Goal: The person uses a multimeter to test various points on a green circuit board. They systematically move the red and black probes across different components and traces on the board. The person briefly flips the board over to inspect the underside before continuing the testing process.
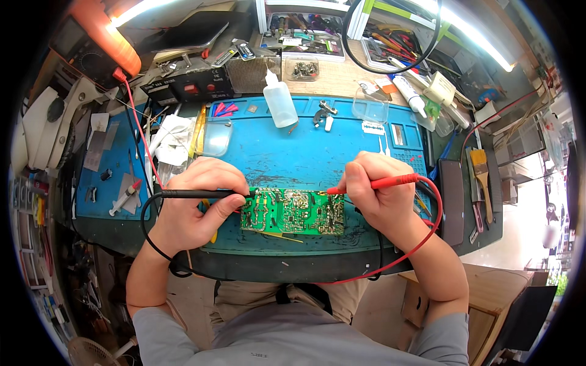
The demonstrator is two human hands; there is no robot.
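The table (329, 266) has a dark surface, exposed along its front edge. A large blue mat (256, 158) covers the middle of the table. A smaller blue mat (91, 208) lies toward the left edge and carries a syringe (126, 198). On the large mat, toward the table's rear edge, are a translucent squeeze bottle (281, 107), pink conical pieces (227, 110) and a flat blade (373, 127). A wooden-handled brush (481, 174) lies near the right edge.
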